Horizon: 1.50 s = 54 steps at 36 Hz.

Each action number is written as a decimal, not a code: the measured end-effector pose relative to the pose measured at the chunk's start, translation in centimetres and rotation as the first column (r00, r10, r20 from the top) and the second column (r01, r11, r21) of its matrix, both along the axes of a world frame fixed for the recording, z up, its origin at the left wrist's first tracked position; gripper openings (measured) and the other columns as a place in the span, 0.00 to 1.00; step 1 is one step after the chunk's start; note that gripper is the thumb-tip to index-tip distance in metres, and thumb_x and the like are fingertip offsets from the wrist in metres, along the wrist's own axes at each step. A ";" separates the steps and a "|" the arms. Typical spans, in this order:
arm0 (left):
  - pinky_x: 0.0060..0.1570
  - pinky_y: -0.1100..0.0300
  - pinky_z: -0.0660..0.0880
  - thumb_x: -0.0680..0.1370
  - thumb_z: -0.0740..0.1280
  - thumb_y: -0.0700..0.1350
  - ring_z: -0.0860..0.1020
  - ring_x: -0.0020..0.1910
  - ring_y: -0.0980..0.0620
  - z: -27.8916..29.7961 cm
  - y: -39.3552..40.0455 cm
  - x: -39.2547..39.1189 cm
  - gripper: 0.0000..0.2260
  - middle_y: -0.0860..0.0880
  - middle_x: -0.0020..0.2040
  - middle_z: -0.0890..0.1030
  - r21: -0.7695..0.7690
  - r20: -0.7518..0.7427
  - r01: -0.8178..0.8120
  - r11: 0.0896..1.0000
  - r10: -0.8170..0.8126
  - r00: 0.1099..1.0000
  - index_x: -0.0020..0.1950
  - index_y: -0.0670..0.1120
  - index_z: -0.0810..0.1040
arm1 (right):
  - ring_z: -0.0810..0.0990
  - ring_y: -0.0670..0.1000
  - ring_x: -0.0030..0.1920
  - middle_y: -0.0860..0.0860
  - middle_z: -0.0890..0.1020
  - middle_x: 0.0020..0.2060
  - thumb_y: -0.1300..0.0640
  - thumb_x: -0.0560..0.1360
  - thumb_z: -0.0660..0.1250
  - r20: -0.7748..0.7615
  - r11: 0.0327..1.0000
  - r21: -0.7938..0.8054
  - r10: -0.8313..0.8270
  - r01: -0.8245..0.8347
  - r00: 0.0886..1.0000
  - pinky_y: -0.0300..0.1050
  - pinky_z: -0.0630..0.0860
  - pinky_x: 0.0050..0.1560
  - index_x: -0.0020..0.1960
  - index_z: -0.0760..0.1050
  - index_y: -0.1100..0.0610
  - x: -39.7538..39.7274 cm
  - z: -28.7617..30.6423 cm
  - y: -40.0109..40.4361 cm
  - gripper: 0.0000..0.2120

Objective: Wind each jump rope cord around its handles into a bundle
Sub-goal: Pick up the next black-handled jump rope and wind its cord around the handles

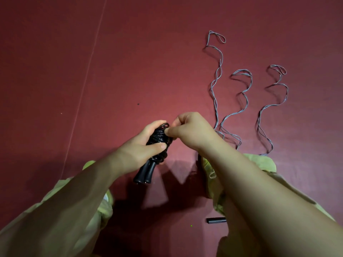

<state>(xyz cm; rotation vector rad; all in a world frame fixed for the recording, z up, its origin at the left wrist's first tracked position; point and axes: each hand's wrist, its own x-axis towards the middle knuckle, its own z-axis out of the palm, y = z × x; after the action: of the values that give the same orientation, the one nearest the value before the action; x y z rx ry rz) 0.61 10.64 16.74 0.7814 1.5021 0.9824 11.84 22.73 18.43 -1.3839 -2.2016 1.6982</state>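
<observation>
Above the dark red floor, the left hand is wrapped around a black jump rope bundle, its two handles jutting out below. The right hand pinches the cord's top loop. Three loose grey ropes snake to the right, their near ends hidden behind the right forearm and yellow-green sleeve. A small black tube lies near the body.

The left half of the red surface lies bare from near to far, open to a hand. On the right, three loose grey cords snake from far down toward the right forearm and bar that side. Near, between the forearms, a short black handle lies on the surface.
</observation>
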 end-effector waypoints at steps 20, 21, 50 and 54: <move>0.39 0.59 0.78 0.72 0.62 0.43 0.80 0.39 0.54 1.5 -0.6 -0.3 0.21 0.47 0.54 0.75 0.123 0.203 0.038 0.992 -0.063 0.977 0.64 0.54 0.67 | 0.74 0.45 0.34 0.46 0.76 0.32 0.52 0.69 0.71 -0.279 0.991 0.100 0.113 -0.088 0.954 0.48 0.73 0.41 0.43 0.75 0.45 1.7 -0.8 -0.2 0.06; 0.39 0.59 0.78 0.72 0.63 0.44 0.80 0.40 0.55 1.5 -0.7 -0.2 0.21 0.47 0.55 0.75 0.122 0.191 0.059 0.991 -0.082 0.978 0.65 0.54 0.67 | 0.74 0.44 0.34 0.46 0.77 0.32 0.52 0.71 0.71 -0.262 0.985 0.137 0.139 -0.106 0.955 0.48 0.73 0.41 0.42 0.74 0.45 1.8 -0.9 -0.3 0.06; 0.50 0.47 0.78 0.68 0.65 0.58 0.79 0.45 0.54 2.8 -1.7 -1.1 0.15 0.55 0.51 0.78 0.167 -0.123 0.212 0.963 -0.193 0.974 0.51 0.74 0.67 | 0.74 0.43 0.31 0.45 0.78 0.33 0.40 0.69 0.64 -0.333 0.940 0.335 0.057 0.061 0.941 0.39 0.72 0.35 0.40 0.71 0.48 3.4 -0.2 -2.9 0.12; 0.53 0.44 0.77 0.69 0.64 0.60 0.80 0.46 0.53 3.1 -2.1 -1.0 0.15 0.52 0.53 0.78 0.149 -0.160 0.248 0.957 -0.224 0.961 0.52 0.75 0.66 | 0.70 0.42 0.30 0.46 0.73 0.28 0.40 0.72 0.62 -0.248 0.878 0.467 0.242 -0.103 0.938 0.32 0.64 0.31 0.40 0.65 0.43 4.0 0.3 -2.0 0.09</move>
<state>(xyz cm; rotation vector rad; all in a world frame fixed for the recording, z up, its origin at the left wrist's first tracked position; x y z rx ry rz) -0.44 8.53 19.84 1.1454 1.4174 0.8943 15.81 20.68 18.76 -0.7809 -2.3809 1.2157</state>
